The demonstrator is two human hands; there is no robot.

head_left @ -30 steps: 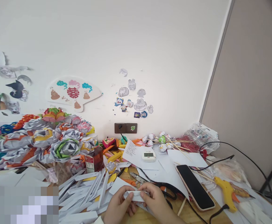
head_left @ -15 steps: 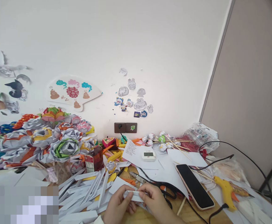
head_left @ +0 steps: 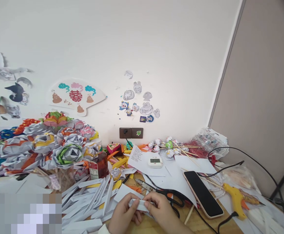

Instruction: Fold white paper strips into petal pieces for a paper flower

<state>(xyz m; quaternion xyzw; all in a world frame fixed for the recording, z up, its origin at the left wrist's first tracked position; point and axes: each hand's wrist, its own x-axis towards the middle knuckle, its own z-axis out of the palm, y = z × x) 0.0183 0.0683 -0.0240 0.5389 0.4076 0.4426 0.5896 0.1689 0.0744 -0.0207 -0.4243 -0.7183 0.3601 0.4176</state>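
Observation:
Both of my hands meet at the bottom middle of the view. My left hand (head_left: 122,216) and my right hand (head_left: 162,211) pinch the two ends of a small folded white paper strip (head_left: 139,204), held just above the wooden table. Fingers of both hands are curled round it. A heap of folded white paper strips (head_left: 90,198) lies just left of my left hand. Black-handled scissors (head_left: 173,196) rest right behind my right hand.
A dark phone (head_left: 202,194) lies to the right, a yellow glue gun (head_left: 236,196) with cables beyond it. Paper flowers (head_left: 41,146) crowd the left. A brown bottle (head_left: 98,165), a white timer (head_left: 155,161), paper buds on sticks (head_left: 171,146) and a plastic bag (head_left: 211,139) line the wall.
My hands have stayed in place, shifting the paper strip only slightly between the fingers. The view has tipped a touch.

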